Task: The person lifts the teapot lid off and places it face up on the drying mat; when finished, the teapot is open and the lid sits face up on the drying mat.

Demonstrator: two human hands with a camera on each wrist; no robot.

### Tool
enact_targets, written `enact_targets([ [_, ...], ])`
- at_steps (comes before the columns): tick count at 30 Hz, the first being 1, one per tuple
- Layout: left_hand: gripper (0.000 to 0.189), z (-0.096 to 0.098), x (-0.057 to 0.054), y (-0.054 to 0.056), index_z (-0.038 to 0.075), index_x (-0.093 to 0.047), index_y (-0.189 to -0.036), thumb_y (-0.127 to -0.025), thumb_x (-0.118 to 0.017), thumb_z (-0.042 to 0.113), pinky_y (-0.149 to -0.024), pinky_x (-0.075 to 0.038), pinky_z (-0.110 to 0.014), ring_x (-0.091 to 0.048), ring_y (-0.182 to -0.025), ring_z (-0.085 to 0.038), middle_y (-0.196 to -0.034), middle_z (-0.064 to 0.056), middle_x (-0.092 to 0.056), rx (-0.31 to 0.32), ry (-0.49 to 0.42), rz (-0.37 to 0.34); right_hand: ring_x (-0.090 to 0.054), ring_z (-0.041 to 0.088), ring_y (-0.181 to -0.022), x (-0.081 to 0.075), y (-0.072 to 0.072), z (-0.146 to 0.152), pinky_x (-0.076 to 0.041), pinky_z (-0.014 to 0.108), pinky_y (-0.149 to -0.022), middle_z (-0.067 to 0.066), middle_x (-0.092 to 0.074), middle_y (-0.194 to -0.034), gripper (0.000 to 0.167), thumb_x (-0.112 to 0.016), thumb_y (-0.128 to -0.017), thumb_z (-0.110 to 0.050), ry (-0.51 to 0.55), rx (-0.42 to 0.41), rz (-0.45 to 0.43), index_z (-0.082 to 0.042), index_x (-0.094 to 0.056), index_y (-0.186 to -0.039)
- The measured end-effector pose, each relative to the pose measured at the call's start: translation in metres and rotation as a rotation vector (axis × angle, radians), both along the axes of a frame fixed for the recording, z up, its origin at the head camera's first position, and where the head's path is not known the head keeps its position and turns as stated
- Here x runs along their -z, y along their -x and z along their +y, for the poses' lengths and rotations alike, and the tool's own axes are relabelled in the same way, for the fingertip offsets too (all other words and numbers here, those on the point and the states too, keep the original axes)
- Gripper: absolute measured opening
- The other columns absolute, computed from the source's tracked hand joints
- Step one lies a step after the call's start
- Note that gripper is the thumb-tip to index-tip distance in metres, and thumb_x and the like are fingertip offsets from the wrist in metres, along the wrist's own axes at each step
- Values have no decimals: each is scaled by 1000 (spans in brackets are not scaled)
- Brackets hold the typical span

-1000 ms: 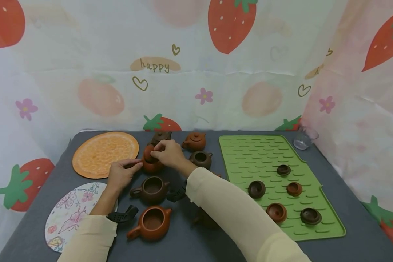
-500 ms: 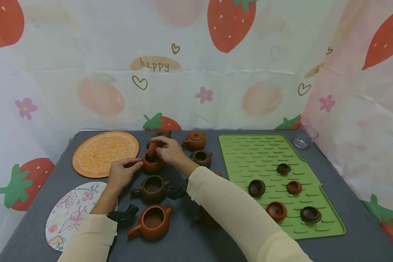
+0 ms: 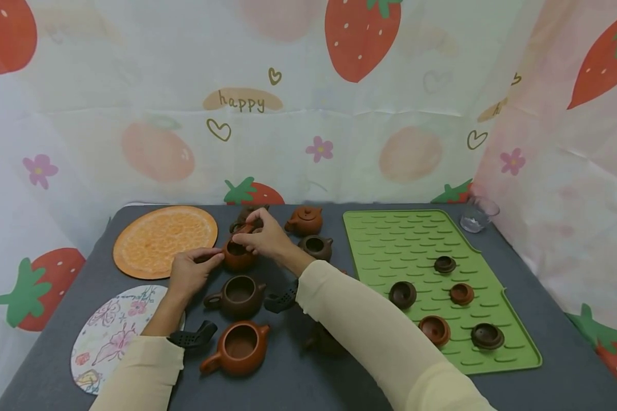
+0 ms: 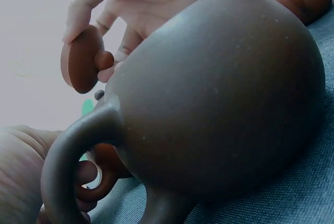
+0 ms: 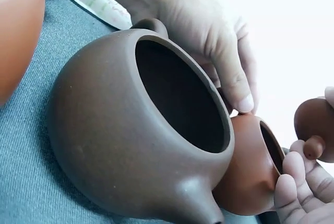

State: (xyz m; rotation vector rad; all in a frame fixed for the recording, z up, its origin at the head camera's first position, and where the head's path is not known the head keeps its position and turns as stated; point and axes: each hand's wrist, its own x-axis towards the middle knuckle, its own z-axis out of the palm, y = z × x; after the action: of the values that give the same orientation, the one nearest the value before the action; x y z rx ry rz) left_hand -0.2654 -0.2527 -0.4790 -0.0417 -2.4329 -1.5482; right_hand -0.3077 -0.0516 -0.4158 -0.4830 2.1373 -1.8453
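Note:
My left hand [image 3: 192, 274] grips the handle of a small reddish-brown teapot [image 3: 239, 261], whose top is uncovered. Over its opening, my right hand [image 3: 269, 240] pinches a reddish-brown teapot lid [image 3: 244, 229]. The left wrist view shows this lid [image 4: 83, 59] tilted on edge, with its round knob toward the right hand's lower fingers. In the right wrist view the lid stays apart from the rim of the small teapot [image 5: 249, 174]. A lidless dark brown teapot [image 3: 240, 298] stands just in front and hides part of the hands in both wrist views.
An orange teapot [image 3: 239, 348] without a lid stands nearest. Behind are a lidded reddish teapot [image 3: 306, 221] and a dark open one [image 3: 316, 246]. Several lids lie on the green mat [image 3: 391, 240] at right, near a clear cup [image 3: 478, 216]. Two round mats lie left.
The right hand has raised the lid off the teapot's opening and turned it, first upright, then tilted back. The left hand keeps its place at the handle.

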Motion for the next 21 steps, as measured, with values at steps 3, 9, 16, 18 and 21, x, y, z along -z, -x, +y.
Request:
enact_targets([
  [3,28,0,0,0,1,-75,-106,-89,-73,24,-67,-48,-17,-62,-86,-12,-96,-12,-71,-2,6,4,-65,34,-83,-3,0,2,-52,46,-75,14,-65,-88,46,-74,-88,-15,2,-12,-16,-5,-46,-122],
  [9,29,0,-1,-1,1,-75,-106,-89,-73,23,-67,-48,-17,-62,-85,-13,-97,-13,-71,1,-3,7,-64,30,-90,-14,-1,9,-52,45,-81,8,-64,-103,56,-72,-89,-16,-54,-53,4,-8,-48,-139],
  [16,29,0,-1,0,0,-74,-107,-89,-73,24,-68,-48,-17,-62,-87,-14,-98,-13,-71,5,-3,-3,-64,23,-89,-25,-1,21,-51,48,-83,8,-60,-108,46,-74,-88,-15,-70,-57,30,-8,-53,-128],
  [18,29,0,-1,0,0,-74,-106,-89,-73,23,-68,-47,-17,-62,-87,-13,-98,-14,-71,3,-4,0,-64,26,-90,-30,-1,26,-52,46,-82,9,-59,-107,45,-75,-87,-15,-79,-60,42,-8,-53,-126],
  [21,29,0,0,0,-1,-74,-106,-89,-73,23,-69,-47,-16,-62,-88,-14,-98,-14,-71,-3,-1,1,-63,34,-94,-38,-2,33,-54,41,-78,11,-60,-106,47,-75,-87,-14,-76,-74,34,-8,-51,-126],
])
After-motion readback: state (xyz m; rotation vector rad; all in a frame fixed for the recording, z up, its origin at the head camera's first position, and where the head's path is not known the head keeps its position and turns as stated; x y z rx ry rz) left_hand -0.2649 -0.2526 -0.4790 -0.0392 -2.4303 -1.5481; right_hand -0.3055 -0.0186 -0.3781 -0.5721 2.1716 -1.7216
